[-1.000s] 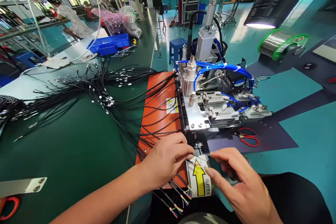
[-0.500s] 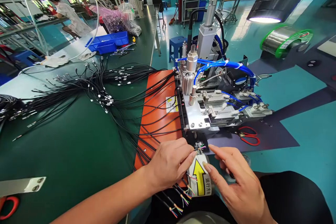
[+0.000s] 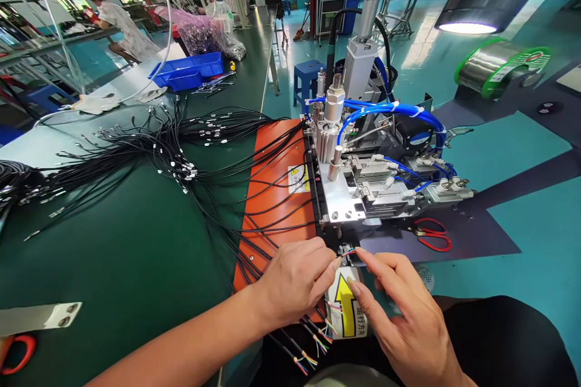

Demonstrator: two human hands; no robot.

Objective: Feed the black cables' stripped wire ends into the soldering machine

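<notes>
My left hand (image 3: 297,275) is closed in a pinch on a cable end (image 3: 348,253), coloured wires poking past my fingertips. My right hand (image 3: 403,308) is partly open, thumb and forefinger apart, the forefinger at the wire tips. Below lies a yellow arrow label (image 3: 345,308); beyond the cable end stands the machine (image 3: 333,196), scissors (image 3: 433,234) to its right.

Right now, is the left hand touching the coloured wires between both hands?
Touching: the head view shows the left hand pinching coloured wires, their ends poking beyond its grip.
</notes>
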